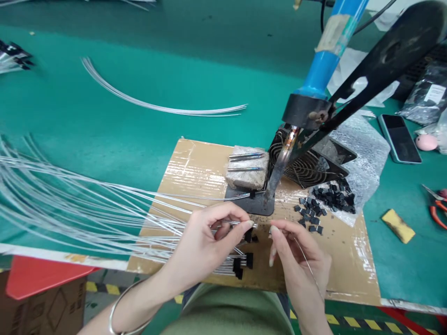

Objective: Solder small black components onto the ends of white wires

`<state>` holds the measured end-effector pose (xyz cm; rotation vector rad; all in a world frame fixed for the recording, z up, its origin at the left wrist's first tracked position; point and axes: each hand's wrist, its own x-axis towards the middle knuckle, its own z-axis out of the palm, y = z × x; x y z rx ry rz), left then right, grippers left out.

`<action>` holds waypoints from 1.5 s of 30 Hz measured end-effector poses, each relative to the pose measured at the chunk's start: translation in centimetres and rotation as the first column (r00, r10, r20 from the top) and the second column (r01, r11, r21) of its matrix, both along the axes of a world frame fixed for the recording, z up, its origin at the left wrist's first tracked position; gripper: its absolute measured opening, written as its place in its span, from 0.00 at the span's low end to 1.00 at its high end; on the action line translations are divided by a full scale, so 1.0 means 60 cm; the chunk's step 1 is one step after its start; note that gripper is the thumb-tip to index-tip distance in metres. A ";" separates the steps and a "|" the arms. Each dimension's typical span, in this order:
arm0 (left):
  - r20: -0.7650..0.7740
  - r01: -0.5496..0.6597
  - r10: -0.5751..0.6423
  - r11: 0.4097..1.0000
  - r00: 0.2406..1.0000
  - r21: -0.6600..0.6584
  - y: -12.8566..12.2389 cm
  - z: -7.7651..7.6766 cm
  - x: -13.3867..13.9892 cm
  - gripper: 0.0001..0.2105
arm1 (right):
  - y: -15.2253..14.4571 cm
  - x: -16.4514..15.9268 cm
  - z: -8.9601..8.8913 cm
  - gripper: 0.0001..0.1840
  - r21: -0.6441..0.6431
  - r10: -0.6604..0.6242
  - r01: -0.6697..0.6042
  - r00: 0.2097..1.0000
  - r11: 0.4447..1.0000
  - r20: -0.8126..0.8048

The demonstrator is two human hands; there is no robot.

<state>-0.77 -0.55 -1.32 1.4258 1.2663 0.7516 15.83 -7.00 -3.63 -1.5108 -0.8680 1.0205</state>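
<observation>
White wires [87,204] run from the left into the left hand [209,242]: thumb and forefinger closed on a few, ends protruding. Above the gap between the hands stands a soldering iron [282,167], tip down. The right hand [305,263] is nearly closed around a thin strand [310,270]; I cannot tell whether its fingertips also pinch a small piece. Black connectors [331,197] lie beyond. Hold ends steady; keep fingertips clear of the tip.

Head view, single: directed forward and down from head height; left hand [211,237] and right hand [303,260] are framed close, green worktop [139,139] is taken in beyond.
</observation>
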 end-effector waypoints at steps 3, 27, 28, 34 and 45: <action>-0.018 -0.006 0.006 1.000 1.000 0.006 -0.002 0.000 0.000 0.08 | 0.001 -0.001 0.001 0.05 -0.019 -0.005 0.005 1.000 1.000 -0.026; 0.056 0.022 -0.016 0.993 0.998 -0.113 -0.008 0.006 0.004 0.08 | 0.022 -0.010 -0.005 0.04 0.090 0.067 -0.051 0.980 0.995 -0.186; 0.063 0.022 -0.015 0.993 0.998 -0.118 -0.008 0.006 0.005 0.08 | 0.021 -0.011 -0.006 0.04 0.092 0.069 -0.053 0.981 0.994 -0.183; 0.094 0.003 0.006 0.995 0.996 -0.098 -0.007 0.006 0.006 0.07 | 0.019 -0.011 -0.008 0.05 0.095 0.067 -0.051 0.983 0.994 -0.171; 0.116 -0.001 0.009 0.998 0.993 -0.066 -0.007 0.008 0.008 0.07 | 0.015 -0.012 -0.009 0.06 0.100 0.083 -0.064 0.976 0.993 -0.200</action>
